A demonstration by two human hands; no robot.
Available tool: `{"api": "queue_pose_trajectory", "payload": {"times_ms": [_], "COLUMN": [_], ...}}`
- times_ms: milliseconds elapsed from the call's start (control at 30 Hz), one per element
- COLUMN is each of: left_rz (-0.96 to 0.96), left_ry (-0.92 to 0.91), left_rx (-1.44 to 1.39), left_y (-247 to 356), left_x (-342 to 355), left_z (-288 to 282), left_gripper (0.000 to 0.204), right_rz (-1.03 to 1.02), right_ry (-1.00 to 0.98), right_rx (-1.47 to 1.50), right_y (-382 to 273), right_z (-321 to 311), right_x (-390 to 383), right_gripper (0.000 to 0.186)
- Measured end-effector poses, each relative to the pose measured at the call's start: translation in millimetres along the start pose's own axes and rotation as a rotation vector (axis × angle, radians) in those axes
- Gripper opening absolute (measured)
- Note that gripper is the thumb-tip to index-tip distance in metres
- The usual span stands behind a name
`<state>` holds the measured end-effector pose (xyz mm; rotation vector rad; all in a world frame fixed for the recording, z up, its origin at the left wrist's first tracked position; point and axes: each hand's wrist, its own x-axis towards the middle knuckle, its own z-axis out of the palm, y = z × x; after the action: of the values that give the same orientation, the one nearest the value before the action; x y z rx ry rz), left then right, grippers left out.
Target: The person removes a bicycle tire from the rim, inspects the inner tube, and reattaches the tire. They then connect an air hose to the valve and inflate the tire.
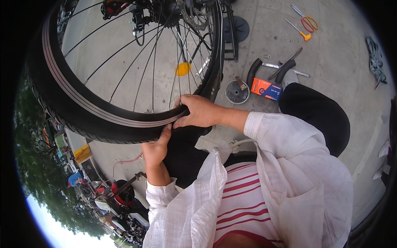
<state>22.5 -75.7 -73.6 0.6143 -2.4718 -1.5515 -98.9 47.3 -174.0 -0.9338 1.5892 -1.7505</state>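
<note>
A black bicycle tyre (82, 107) with grey stripes sits on a spoked wheel (157, 62) that fills the upper left. My right hand (198, 110) grips the tyre's bead at the rim, fingers curled over the edge. From below, my left hand (156, 146) presses up against the tyre's underside right beside it. An orange reflector (183, 68) hangs among the spokes. Both forearms wear white sleeves.
On the concrete lie an orange box (266, 89), a round metal tin (237, 91), black-handled tools (285, 66), red-handled scissors (305, 20) and a yellow-handled screwdriver (301, 32). My black-trousered knee (318, 115) is at the right. Motorbikes and trees show at the lower left.
</note>
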Motion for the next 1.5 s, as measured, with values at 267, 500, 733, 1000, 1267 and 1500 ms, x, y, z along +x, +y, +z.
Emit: {"api": "queue_pose_trajectory", "payload": {"times_ms": [267,500,733,1000,1267,1500], "left_rz": [0.035,-0.087,-0.088,0.045,0.175,-0.003], "left_ry": [0.047,0.209,0.235,0.124,0.132,0.228], "left_rx": [0.088,0.001,0.134,0.16,0.271,0.066], "left_y": [9,24,17,-6,-10,30], "left_x": [-4,-15,-12,-9,-4,-13], "left_z": [14,40,43,33,29,40], "left_gripper": [0.022,0.031,0.029,0.023,0.019,0.022], "right_rz": [0.326,0.384,0.318,0.091,-0.08,0.236], "right_ry": [-0.253,-0.545,-0.497,-0.224,0.027,-0.471], "right_rx": [0.341,0.209,0.228,0.184,-0.059,0.201], "right_y": [-6,-7,-8,8,14,-15], "right_z": [-19,-49,-42,-19,2,-43], "right_x": [-4,15,12,-6,-12,3], "right_gripper": [0.049,0.054,0.049,0.038,0.039,0.047]}}
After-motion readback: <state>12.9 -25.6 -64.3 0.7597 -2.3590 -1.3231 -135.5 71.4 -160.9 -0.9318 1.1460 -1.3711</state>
